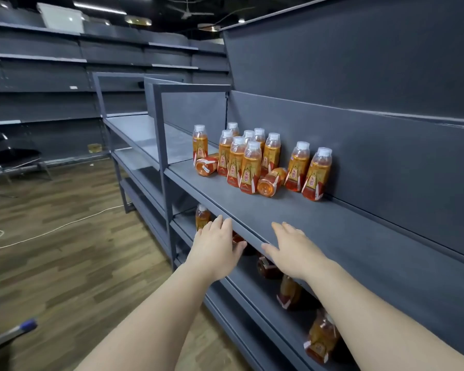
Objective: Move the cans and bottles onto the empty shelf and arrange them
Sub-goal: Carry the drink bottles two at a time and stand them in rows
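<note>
Empty-handed: left hand (214, 250) and right hand (292, 250) spread flat at the near edge of the dark grey metal shelf (346, 236). White-capped clear plastic bottles of orange drink (249, 167) cluster far left on it, two toppled. More bottles (289, 293) lie on the shelf below, so this looks like a gap between fetches; the next move calls for reaching under and gripping one.

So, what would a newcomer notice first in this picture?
A cluster of orange bottles stands against the back of the shelf, two of them lying down. The left hand and right hand hover open at its front edge, and more bottles sit on the lower shelf.
</note>
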The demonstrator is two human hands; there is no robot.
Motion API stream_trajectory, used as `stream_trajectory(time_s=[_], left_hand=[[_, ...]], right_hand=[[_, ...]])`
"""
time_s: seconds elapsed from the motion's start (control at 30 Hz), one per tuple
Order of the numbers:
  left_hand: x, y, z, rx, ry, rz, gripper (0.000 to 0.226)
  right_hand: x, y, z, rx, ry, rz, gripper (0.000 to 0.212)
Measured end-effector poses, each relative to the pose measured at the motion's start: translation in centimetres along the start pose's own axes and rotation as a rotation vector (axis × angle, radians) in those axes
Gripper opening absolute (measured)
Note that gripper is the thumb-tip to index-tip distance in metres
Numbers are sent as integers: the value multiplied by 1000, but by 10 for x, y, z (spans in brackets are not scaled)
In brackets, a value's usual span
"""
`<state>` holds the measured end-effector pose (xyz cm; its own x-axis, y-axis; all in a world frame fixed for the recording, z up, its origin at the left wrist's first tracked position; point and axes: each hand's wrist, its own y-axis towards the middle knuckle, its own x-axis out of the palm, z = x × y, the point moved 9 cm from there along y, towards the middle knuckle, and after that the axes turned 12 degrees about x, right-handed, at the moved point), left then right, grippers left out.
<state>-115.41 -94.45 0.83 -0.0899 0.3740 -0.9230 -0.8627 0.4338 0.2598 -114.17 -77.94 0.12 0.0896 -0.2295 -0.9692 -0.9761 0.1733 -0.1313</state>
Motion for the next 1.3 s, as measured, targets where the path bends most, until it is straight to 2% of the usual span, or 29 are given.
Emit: stream_trajectory(time_s=[0.33, 0.67, 0.83, 1.13, 1.3], left_hand=[[10, 73, -78, 64, -14, -45, 50], [27, 155, -115, 30, 7, -112, 61], [21, 207, -123, 26, 8, -67, 59], [39, 273, -137, 57, -123, 18, 56], [43, 307, -160, 4, -302, 88, 72]], right_hand=[[8, 82, -47, 70, 3, 7, 71], [-1, 181, -56, 67, 52, 21, 74], [-27, 228, -48, 54, 133, 93, 70], [-38, 285, -40, 120, 276, 137, 97], [-40, 315, -46, 191, 428, 191, 111]])
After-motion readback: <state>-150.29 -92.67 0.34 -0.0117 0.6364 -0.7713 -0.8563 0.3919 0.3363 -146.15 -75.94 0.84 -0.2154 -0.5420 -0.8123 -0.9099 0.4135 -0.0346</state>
